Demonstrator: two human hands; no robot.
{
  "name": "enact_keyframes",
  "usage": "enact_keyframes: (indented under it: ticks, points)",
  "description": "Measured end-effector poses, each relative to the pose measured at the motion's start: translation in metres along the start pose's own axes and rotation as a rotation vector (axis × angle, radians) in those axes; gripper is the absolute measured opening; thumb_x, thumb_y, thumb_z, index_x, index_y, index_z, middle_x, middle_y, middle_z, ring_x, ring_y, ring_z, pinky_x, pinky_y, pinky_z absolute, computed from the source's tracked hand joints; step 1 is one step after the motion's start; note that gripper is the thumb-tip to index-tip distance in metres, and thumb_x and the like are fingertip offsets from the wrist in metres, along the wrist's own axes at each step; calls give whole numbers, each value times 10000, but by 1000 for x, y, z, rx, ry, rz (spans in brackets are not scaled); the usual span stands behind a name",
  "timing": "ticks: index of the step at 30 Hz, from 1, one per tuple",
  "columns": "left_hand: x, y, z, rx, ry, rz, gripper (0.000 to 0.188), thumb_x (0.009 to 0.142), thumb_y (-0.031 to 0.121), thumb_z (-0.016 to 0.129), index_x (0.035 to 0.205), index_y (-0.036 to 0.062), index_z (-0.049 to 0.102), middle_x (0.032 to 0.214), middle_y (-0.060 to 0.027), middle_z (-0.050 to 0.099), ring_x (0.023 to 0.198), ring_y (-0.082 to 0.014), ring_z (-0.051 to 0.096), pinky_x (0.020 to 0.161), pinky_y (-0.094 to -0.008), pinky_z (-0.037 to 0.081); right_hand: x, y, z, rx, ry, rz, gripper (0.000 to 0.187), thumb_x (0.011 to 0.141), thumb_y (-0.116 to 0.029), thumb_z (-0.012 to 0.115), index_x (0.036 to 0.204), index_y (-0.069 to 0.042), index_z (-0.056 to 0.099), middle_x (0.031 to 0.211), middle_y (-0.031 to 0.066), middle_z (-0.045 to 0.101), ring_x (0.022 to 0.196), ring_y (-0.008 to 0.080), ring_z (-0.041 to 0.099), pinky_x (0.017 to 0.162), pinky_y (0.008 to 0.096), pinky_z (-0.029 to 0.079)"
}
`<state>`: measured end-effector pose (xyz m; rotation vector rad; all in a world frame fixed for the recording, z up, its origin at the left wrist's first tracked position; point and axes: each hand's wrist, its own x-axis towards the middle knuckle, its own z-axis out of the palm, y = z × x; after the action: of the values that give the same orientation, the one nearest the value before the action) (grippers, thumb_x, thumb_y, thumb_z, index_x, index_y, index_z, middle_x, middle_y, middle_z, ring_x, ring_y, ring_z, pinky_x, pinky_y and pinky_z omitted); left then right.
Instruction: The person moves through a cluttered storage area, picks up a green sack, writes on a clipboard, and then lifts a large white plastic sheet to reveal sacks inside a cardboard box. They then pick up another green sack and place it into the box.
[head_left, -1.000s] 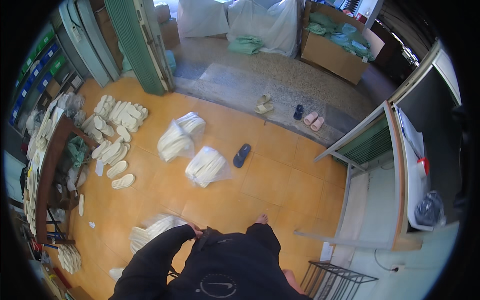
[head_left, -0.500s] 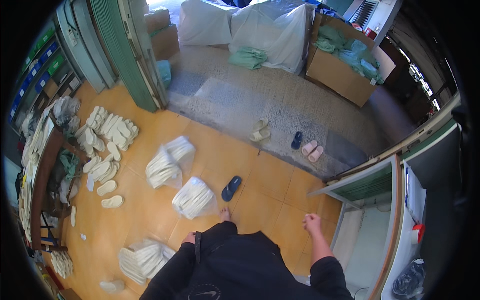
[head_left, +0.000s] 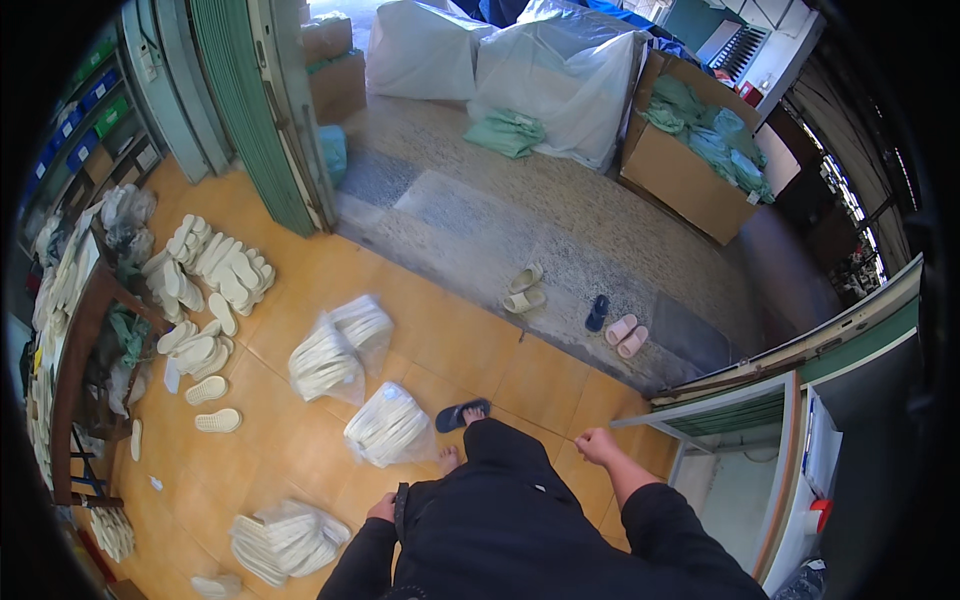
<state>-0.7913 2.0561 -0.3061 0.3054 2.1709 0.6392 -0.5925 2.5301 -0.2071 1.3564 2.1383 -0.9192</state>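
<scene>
My right hand is held out over the tiled floor, its fingers curled in; nothing shows in it. My left hand is down by my side, next to a dark strap at my dark clothing; its fingers are mostly hidden. One of my feet is in a dark blue slipper, while the other is bare on the tiles. Just left of them sits a clear bag of white shoe soles. A bigger bag of soles lies beyond it, and another bag of soles is at the lower left.
Loose white soles are piled at the left by a wooden table. Past the doorway sill are beige slippers, a dark slipper, pink slippers and a cardboard box. A glass-fronted cabinet stands at my right.
One foot has gone into the dark blue slipper, which stood empty before. My right hand has shifted slightly left, and the view has moved a little.
</scene>
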Motion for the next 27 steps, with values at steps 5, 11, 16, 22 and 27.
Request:
enact_keyframes:
  ticks: [5,11,16,22,27]
  points:
    - [-12,11,-3,132,-75,-97,440,895,397,458,1274,177,502,1167,-167,617,1071,-344,594,903,-413,454,12,-72,-17,-134,25,-245,317,832,-311,599,975,-44,693,959,172,683,920,325,647,805,399,508]
    - [1,-12,32,264,-156,-202,438,863,403,456,1200,126,417,1032,-247,633,979,-399,620,810,-469,487,8,-146,-15,-230,-90,-468,308,849,-307,588,998,-56,685,982,168,679,919,318,646,808,402,504]
    - [14,-35,66,115,-159,-237,452,874,445,420,1157,92,419,983,-273,632,967,-434,609,804,-493,473,18,-154,-17,-236,-138,-492,298,848,-300,590,995,-59,685,978,167,680,915,321,647,808,400,505]
    - [41,-26,61,58,-123,-320,392,861,423,416,1094,135,544,1018,-232,628,964,-428,596,837,-493,456,35,-121,-34,-199,-109,-375,292,839,-289,596,977,-50,690,969,169,682,920,332,646,814,400,508]
    - [78,8,30,-21,-31,-45,316,839,304,525,1048,71,564,991,-241,620,980,-429,587,826,-461,473,56,-73,-44,-63,-18,-246,301,825,-299,608,976,-54,695,938,178,683,901,328,651,807,398,509]
